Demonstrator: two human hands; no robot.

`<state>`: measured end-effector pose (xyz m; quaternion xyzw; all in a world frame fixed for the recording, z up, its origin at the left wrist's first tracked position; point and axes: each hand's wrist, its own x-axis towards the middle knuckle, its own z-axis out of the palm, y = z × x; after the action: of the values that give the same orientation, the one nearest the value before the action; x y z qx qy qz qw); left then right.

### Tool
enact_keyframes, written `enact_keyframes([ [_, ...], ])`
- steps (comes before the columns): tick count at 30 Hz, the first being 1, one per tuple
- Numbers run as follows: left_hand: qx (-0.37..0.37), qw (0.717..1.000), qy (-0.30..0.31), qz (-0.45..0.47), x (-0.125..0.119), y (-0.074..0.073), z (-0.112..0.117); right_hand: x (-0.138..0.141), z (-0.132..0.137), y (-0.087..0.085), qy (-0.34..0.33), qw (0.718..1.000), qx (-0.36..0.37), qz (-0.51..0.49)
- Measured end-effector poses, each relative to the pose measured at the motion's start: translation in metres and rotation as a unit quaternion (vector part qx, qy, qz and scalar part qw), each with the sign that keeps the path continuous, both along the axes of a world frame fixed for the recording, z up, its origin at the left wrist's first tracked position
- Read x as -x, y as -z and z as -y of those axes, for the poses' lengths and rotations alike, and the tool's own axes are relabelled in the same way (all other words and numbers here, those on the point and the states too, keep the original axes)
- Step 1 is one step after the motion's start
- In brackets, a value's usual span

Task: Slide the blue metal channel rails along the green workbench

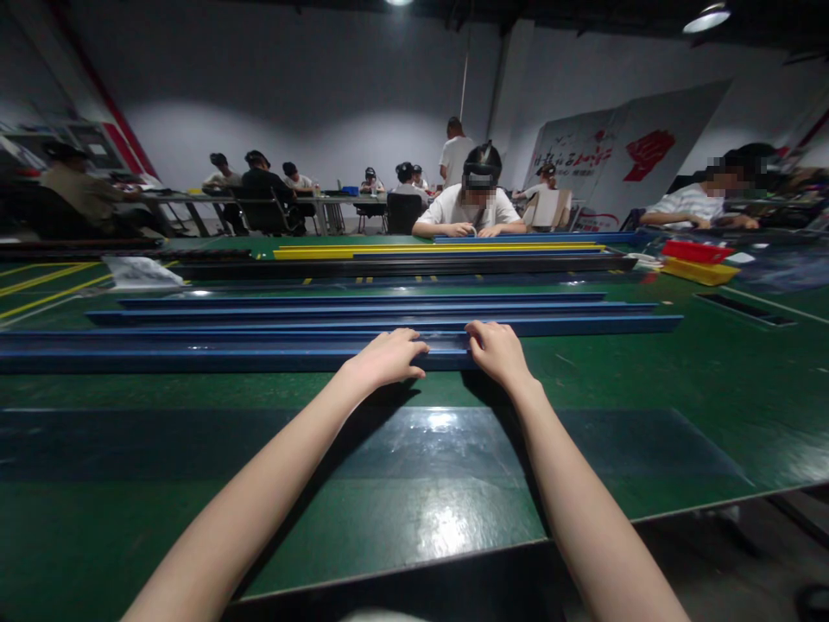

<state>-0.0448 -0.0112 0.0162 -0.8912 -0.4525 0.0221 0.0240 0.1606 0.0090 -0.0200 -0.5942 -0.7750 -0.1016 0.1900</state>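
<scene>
A long blue channel strip (194, 361) with raised edges lies across the table in front of me, reaching out of view on the left. My left hand (389, 356) is on it, fingers over the channel and thumb at the near edge. At the strip's right end, my right hand (500, 350) grips it with bent fingers; the fingertips are partly hidden. Just beyond lie more blue strips (583, 325), parallel to the held one. Nearer to me, a flat clear plastic sheet (583, 441) rests on the green tabletop (363, 518).
Farther back lie a yellow strip (440, 250) and a black strip (401, 266). On the right are a red tray (698, 251), a yellow tray (699, 272) and a dark flat piece (744, 309). A co-worker (476, 207) sits opposite; several others sit behind.
</scene>
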Motion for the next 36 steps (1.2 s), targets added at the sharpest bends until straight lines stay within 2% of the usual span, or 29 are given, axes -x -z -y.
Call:
enact_keyframes([
  [9,-0.053,0.996,-0.060,-0.044,0.001,-0.011,0.007,-0.002,0.002,-0.002,0.087,0.996,-0.025,0.026],
  [14,-0.058,0.995,-0.070,-0.040,-0.001,-0.012,0.009,-0.004,0.003,-0.004,0.085,0.996,-0.008,0.019],
  [19,-0.070,0.996,-0.056,-0.026,-0.001,-0.008,0.008,-0.003,0.001,-0.003,0.053,0.998,0.015,-0.002],
  [29,-0.023,1.000,0.000,0.009,-0.003,0.002,0.004,0.005,0.000,0.002,-0.086,0.993,0.044,-0.061],
  [36,0.002,1.000,0.002,0.005,-0.005,0.003,0.005,0.009,0.001,0.002,-0.103,0.992,0.049,-0.056],
])
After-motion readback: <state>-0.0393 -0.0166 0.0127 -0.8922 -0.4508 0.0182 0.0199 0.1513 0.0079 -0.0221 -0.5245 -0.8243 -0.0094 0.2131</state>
